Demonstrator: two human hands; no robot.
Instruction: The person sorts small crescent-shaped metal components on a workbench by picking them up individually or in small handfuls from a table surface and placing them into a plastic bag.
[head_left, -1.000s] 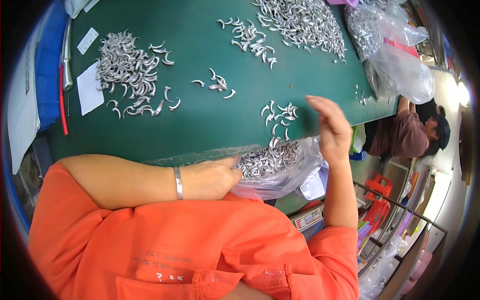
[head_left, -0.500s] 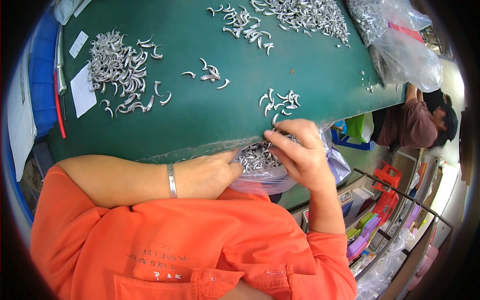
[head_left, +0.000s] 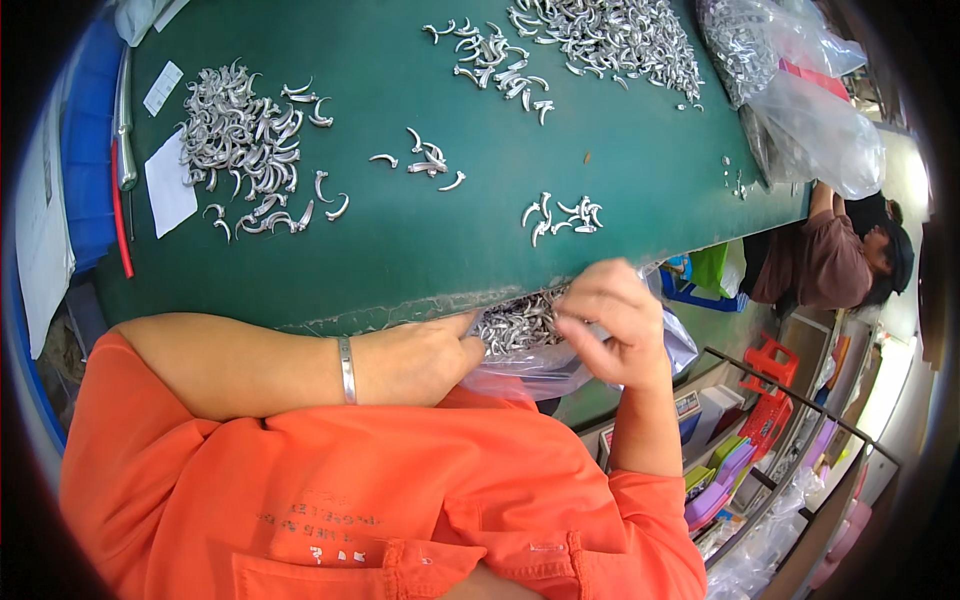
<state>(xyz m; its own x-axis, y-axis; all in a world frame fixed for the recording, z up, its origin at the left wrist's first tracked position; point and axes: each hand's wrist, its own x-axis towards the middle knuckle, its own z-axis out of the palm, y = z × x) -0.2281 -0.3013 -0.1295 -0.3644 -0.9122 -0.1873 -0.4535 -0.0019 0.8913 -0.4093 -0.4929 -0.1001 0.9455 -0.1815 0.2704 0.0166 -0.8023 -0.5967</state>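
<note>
Hooks (head_left: 515,325) filling clear bag (head_left: 560,365) at table (head_left: 400,250) edge, L hand (head_left: 420,355) gripping bag mouth, R hand (head_left: 610,320) w/ fingers curled loosely over it, several piles (head_left: 240,140) waiting.

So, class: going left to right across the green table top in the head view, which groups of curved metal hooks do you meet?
Big left pile → small loose cluster → small cluster near the table edge → large far-right heap.

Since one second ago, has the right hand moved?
Yes. The right hand came down off the green table, toward the body, to the clear bag of metal hooks at the table edge.
</note>
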